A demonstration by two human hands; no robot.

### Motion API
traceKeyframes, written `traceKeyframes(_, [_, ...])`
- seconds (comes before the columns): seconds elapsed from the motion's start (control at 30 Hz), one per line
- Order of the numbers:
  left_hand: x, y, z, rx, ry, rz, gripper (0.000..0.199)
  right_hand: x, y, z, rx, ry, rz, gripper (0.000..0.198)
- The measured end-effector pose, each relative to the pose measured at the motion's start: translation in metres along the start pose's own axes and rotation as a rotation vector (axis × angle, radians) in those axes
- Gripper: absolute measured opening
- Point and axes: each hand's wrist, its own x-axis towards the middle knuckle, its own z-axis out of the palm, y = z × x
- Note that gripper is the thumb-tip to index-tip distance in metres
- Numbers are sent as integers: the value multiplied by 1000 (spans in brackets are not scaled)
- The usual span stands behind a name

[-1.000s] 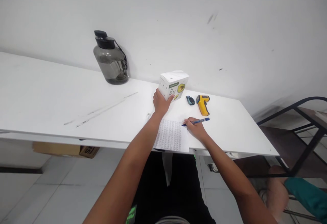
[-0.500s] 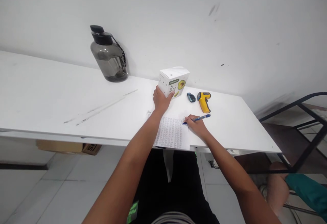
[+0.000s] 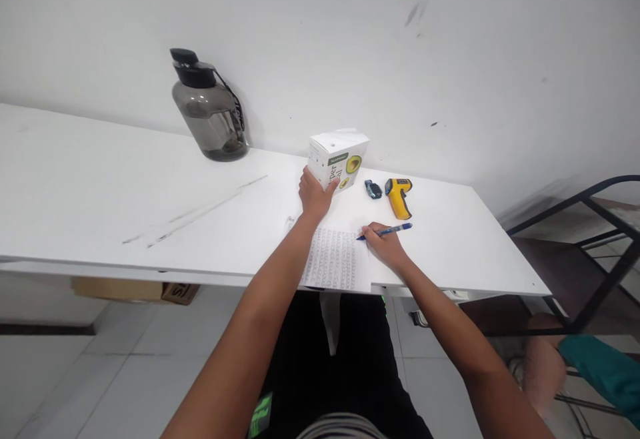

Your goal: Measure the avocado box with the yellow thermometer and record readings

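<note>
My left hand [image 3: 316, 195] is closed round the lower part of a white box [image 3: 334, 157] with avocado pictures on its front. The box stands upright on the white table, close to the wall. Below it, a sheet of paper [image 3: 336, 259] covered in rows of small writing lies at the table's front edge, its corner slightly overhanging. My right hand [image 3: 384, 244] pinches a blue pen [image 3: 395, 229], with the tip at the upper right of the paper. Whether the tip touches the sheet I cannot tell. My left forearm hides the paper's left part.
A yellow infrared thermometer [image 3: 399, 197] lies right of the box, beside a small dark watch-like object [image 3: 373, 189]. At the back left stands a large grey water bottle [image 3: 213, 112]. A cardboard box [image 3: 125, 289] sits under the table [image 3: 90, 192]. To the right are a black-framed chair [image 3: 575, 272] and a person's leg [image 3: 545, 365].
The view has shifted very slightly. Both hands keep their places on the box and the pen, with hardly any visible movement.
</note>
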Motion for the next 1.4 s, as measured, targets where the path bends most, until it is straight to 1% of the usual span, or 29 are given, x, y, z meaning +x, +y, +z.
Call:
traceKeyframes(0.27, [0,0,0,3,-2,2,94,0,1,1,-13,16,-25,36])
traceKeyframes(0.5, [0,-1,1,3,1,6,92,0,0,1,4,3,-2,35])
traceKeyframes(0.73, [0,-2,2,-5,0,8,92,-1,-1,-1,3,29,11,35])
traceKeyframes(0.9, [1,-2,1,0,-7,18,91,-1,-2,0,-9,10,3,35])
traceKeyframes(1.1, [1,-2,1,-11,1,24,92,0,0,0,33,-17,13,35])
traceKeyframes(1.17, [1,-3,2,-13,-1,20,92,-1,0,-2,47,0,9,36])
traceKeyframes(1.3, [2,-5,3,-35,7,26,91,-2,0,-3,94,91,-11,43])
traceKeyframes(1.4, [2,-4,3,-49,14,24,92,-3,2,-2,95,140,-35,43])
